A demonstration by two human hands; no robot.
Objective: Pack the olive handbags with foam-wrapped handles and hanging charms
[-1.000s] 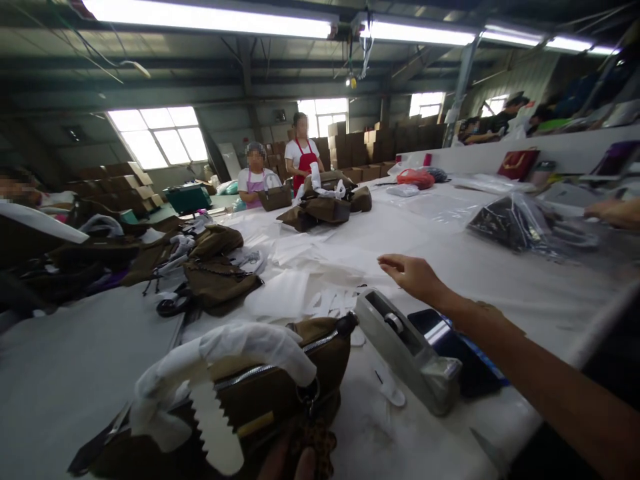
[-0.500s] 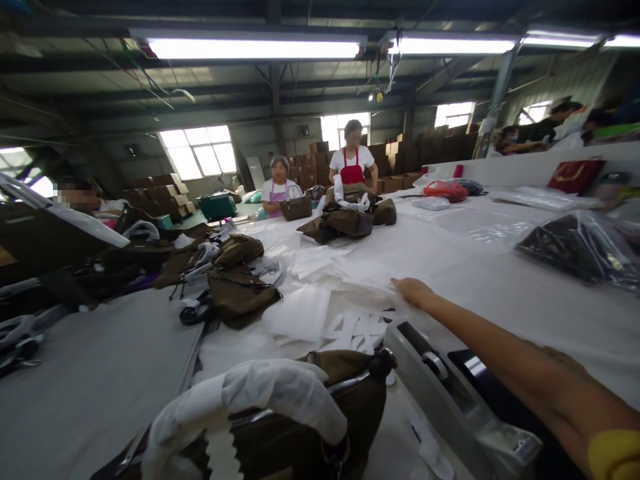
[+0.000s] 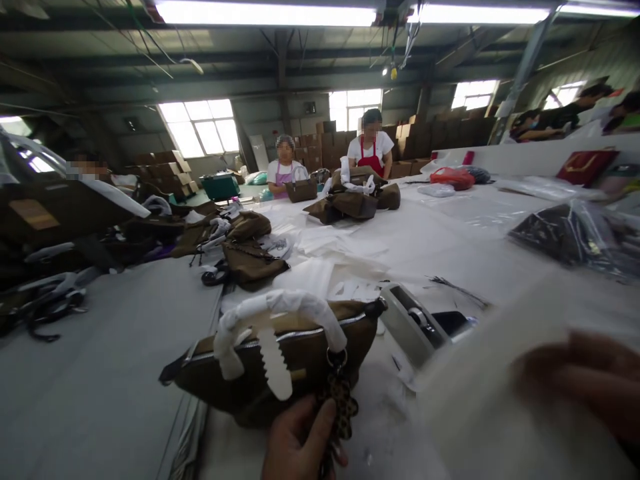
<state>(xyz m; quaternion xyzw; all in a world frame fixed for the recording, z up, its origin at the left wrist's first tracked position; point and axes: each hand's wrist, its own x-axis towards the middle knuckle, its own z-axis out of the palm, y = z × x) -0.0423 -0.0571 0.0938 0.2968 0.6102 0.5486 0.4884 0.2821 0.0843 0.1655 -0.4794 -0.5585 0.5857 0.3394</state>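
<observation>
A brown handbag (image 3: 280, 360) with its handle wrapped in white paper lies on the white table (image 3: 120, 347) just in front of me. My left hand (image 3: 297, 443) grips the leopard-print charm (image 3: 343, 403) that hangs from the bag's zipper ring. My right hand (image 3: 585, 380) is blurred at the right and holds a white sheet of paper (image 3: 480, 393) close to the camera. A grey tape dispenser (image 3: 407, 323) stands just right of the bag, with a dark phone (image 3: 450, 322) behind it.
Other brown bags (image 3: 250, 260) and white paper sheets (image 3: 320, 267) lie mid-table. Two people stand at the far end by another pile of bags (image 3: 350, 200). A plastic bag of dark items (image 3: 565, 237) lies at the right. Cardboard boxes line the back wall.
My right hand has pulled back from the paper pile mid-table and now holds a white sheet close to me. The view has tilted down, showing my left hand on the charm.
</observation>
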